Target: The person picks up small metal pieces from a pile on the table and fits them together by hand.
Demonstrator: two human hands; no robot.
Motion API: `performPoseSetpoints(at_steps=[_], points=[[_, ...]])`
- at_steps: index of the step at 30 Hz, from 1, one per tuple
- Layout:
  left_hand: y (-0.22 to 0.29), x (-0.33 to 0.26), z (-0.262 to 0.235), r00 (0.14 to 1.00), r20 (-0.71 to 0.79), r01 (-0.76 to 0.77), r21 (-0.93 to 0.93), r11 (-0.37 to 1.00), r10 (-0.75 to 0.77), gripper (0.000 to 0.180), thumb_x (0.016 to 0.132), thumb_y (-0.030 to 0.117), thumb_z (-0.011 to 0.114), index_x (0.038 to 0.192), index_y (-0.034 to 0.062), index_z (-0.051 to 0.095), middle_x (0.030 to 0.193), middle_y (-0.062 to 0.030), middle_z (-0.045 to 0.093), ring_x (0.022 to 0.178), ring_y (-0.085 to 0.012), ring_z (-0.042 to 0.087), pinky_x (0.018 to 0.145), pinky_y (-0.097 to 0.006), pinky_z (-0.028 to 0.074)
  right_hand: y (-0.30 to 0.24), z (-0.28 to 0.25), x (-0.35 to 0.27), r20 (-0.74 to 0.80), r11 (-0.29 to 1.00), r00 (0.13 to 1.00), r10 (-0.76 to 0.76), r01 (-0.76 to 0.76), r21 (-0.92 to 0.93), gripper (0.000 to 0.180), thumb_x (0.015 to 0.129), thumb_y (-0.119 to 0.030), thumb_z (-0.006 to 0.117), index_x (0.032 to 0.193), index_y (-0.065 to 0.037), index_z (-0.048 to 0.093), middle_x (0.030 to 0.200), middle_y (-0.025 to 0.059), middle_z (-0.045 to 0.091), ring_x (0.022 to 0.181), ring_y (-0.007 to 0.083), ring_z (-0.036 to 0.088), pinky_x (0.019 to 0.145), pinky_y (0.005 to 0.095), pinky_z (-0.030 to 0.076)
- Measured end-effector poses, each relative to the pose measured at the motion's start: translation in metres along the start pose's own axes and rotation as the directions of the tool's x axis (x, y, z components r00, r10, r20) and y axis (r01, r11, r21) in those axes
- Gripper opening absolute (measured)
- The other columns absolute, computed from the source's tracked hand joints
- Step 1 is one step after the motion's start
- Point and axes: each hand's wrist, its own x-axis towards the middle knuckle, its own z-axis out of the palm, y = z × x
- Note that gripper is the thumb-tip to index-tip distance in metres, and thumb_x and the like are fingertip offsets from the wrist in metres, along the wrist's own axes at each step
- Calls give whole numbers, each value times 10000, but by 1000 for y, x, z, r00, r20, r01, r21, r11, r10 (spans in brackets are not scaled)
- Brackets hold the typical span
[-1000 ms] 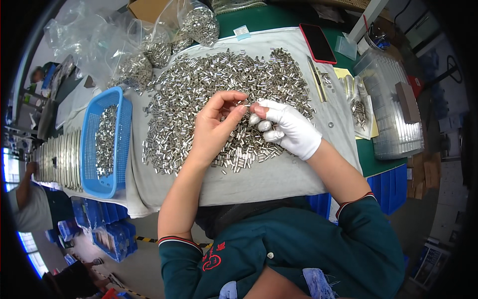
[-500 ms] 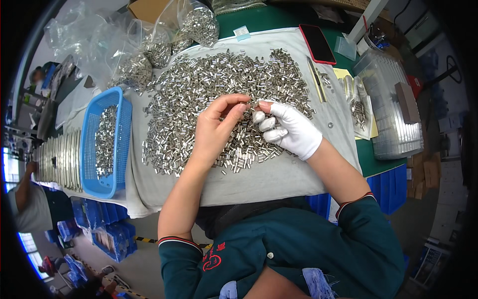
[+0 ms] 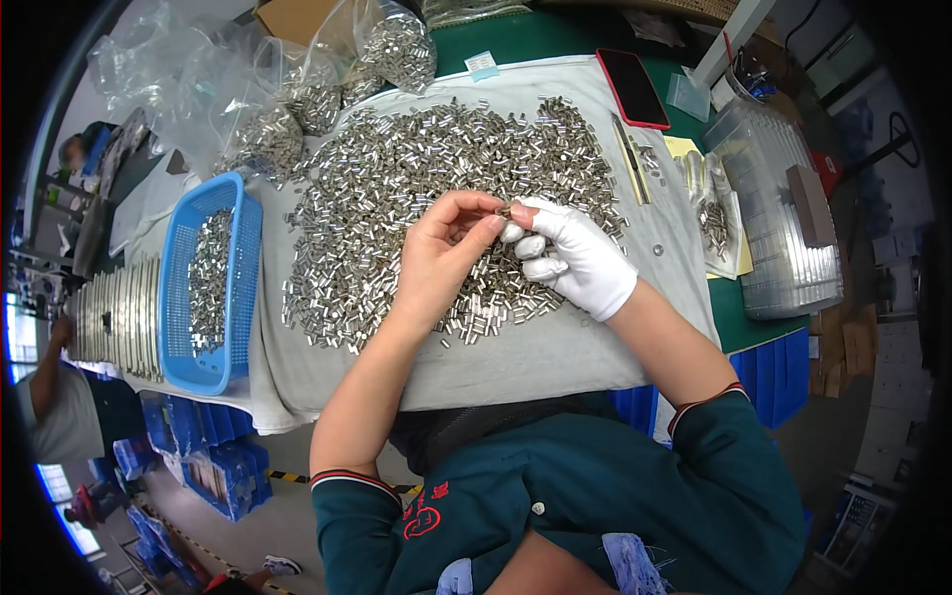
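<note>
Above a wide spread of small shiny metal cylinders [image 3: 397,238], my two hands meet fingertip to fingertip. My left hand [image 3: 438,253] is bare, its thumb and index finger closed in a pinch. A white glove covers most of my right hand [image 3: 580,258], leaving the thumb tip bare; its thumb and fingers are pinched as well. Between the fingertips of both hands sits a small metal cylinder [image 3: 504,212], mostly covered by them. The other gloved fingers curl over the loose pieces, and whether more are held under them is hidden.
A blue basket [image 3: 244,288] with more cylinders stands left, beside a row of stacked pale trays [image 3: 119,317]. Clear bags of cylinders [image 3: 268,139] lie far left. A red-edged phone [image 3: 633,89], tweezers [image 3: 630,159] and clear plastic boxes [image 3: 783,218] are at right. Another person's arm [image 3: 50,362] shows far left.
My left hand has moved slightly right, and its fingertips now meet those of my right hand at the small cylinder. The right hand has shifted slightly left.
</note>
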Motion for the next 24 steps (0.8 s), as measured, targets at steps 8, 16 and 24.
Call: performPoseSetpoints(at_steps=[8,16,24], points=[[8,-1,0,997,-13,71,-86,994,-72,171,821,92,577,975,18,565,891,-14,582,810,-68,523,755,-208,413,2,10,-8,-41,913,996,-84,60,-403,137,837,-214,569,832,-78,554,720,-31,518,549,-1,394,425,137,276],[8,1,-4,975,8,219,-156,963,-220,191,823,136,575,975,22,596,773,22,573,638,-38,435,599,-171,364,0,13,-9,-65,882,980,-188,140,-451,154,822,-218,589,870,-73,565,675,-42,502,538,3,391,428,149,272],[10,1,-4,954,80,300,-299,906,-289,206,825,137,573,986,14,605,773,34,585,607,-29,415,575,-168,352,1,12,-9,-68,846,974,-215,151,-511,161,802,-229,612,854,-84,566,612,-64,443,518,7,370,435,158,259]])
